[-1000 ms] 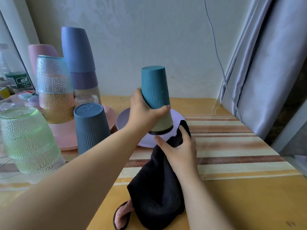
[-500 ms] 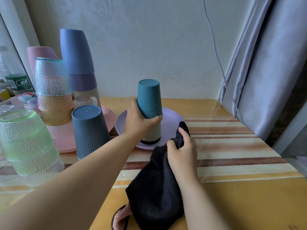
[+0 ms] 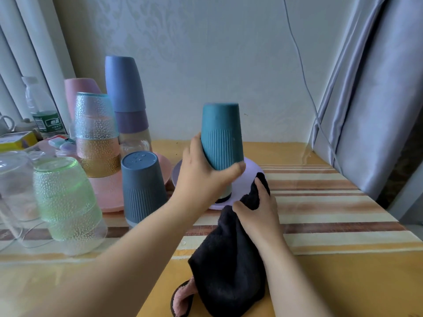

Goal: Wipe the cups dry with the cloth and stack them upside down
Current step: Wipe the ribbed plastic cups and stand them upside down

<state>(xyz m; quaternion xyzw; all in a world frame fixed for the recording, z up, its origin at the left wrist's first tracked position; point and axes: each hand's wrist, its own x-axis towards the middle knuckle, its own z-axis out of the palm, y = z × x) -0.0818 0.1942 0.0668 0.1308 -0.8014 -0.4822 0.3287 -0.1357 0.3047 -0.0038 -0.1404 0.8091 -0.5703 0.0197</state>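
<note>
My left hand (image 3: 206,172) grips a teal ribbed cup (image 3: 220,133) held upside down over another cup whose pale lower part and dark rim (image 3: 225,195) show beneath it on the lilac plate (image 3: 251,170). My right hand (image 3: 258,209) holds a black cloth (image 3: 229,266) with a pink lining, which drapes down onto the table beside the plate. A second upside-down blue-grey ribbed cup (image 3: 143,186) stands left of my left hand.
Behind on a pink plate (image 3: 109,193) rise stacks of textured glasses (image 3: 96,133) and blue and purple cups (image 3: 126,92). A green glass stack (image 3: 66,202) stands near left. A water bottle (image 3: 43,110), a grey curtain (image 3: 370,99) and a hanging cable (image 3: 304,76) border the striped table.
The teal cup was lowered onto the cup on the lilac plate, and my left hand still grips it. My right hand with the cloth has barely moved.
</note>
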